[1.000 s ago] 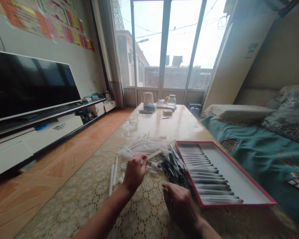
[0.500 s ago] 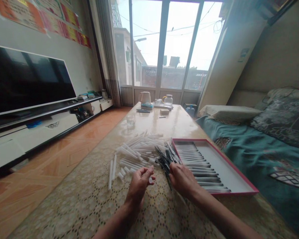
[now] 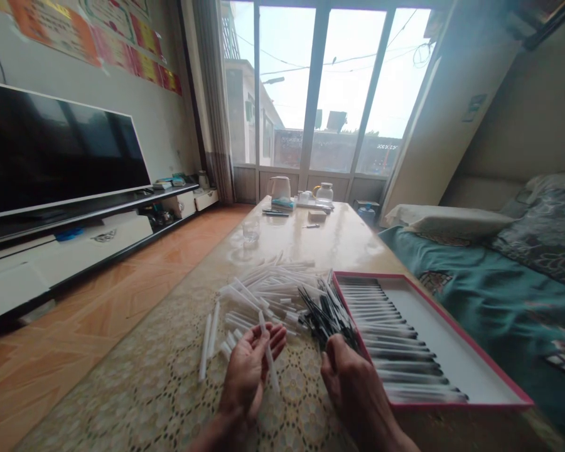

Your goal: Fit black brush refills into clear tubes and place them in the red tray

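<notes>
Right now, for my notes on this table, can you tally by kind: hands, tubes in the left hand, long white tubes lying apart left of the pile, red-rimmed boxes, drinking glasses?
Hands (left hand, right hand): 2
Held white tube: 1
Long white tubes apart: 2
Red-rimmed box: 1
Drinking glass: 1
Total: 7

Left grip [image 3: 247, 369] and right grip [image 3: 352, 376] — bare fingers [image 3: 277, 339], bare wrists [image 3: 233, 411].

On the table [image 3: 136, 376], piled rods [image 3: 327, 311] lie between tubes [image 3: 277, 276] and a box [image 3: 445, 336].
</notes>
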Demonstrator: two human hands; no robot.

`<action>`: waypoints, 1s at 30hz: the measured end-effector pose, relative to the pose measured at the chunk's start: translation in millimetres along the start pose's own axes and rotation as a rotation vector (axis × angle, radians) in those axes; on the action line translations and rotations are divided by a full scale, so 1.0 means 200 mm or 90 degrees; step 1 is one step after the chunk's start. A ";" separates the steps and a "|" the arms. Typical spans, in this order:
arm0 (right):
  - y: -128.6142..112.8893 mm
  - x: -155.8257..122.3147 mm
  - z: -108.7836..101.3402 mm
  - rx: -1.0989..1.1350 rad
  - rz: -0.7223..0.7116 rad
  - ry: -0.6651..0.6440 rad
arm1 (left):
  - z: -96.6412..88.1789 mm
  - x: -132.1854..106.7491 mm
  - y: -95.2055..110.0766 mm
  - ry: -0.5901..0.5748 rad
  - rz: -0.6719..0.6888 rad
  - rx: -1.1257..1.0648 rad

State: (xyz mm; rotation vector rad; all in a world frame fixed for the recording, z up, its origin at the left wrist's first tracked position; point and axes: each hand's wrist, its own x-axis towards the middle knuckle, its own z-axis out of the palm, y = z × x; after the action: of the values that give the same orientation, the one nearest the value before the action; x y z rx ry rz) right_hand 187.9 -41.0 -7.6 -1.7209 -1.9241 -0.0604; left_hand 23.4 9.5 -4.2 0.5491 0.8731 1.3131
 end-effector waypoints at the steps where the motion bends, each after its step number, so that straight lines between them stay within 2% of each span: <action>1: -0.01 -0.01 0.01 0.063 -0.013 0.027 | -0.01 0.00 0.01 0.012 0.000 -0.013; 4: -0.02 -0.04 0.03 0.170 -0.053 0.063 | -0.02 0.00 0.03 0.069 0.054 -0.027; 8: -0.04 -0.08 0.03 0.163 -0.109 0.048 | -0.02 0.00 0.04 0.149 0.095 -0.019; 11: -0.05 -0.08 0.02 0.153 -0.140 0.037 | -0.02 0.01 0.04 0.154 0.095 -0.016; 23: -0.06 -0.08 0.03 0.165 -0.167 0.020 | 0.00 -0.04 -0.02 0.077 0.045 -0.017; 26: -0.07 -0.08 0.04 0.206 -0.095 0.010 | 0.01 -0.08 -0.06 0.013 -0.009 -0.009; 30: -0.06 -0.07 0.04 0.289 0.036 0.016 | 0.03 -0.12 -0.10 -0.137 -0.055 0.086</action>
State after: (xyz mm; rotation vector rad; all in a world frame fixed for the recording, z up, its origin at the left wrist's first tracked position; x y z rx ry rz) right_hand 174.0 -53.3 -16.4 -1.4551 -1.7059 0.3485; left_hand 40.2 -17.9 -10.4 0.7361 0.8007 1.0993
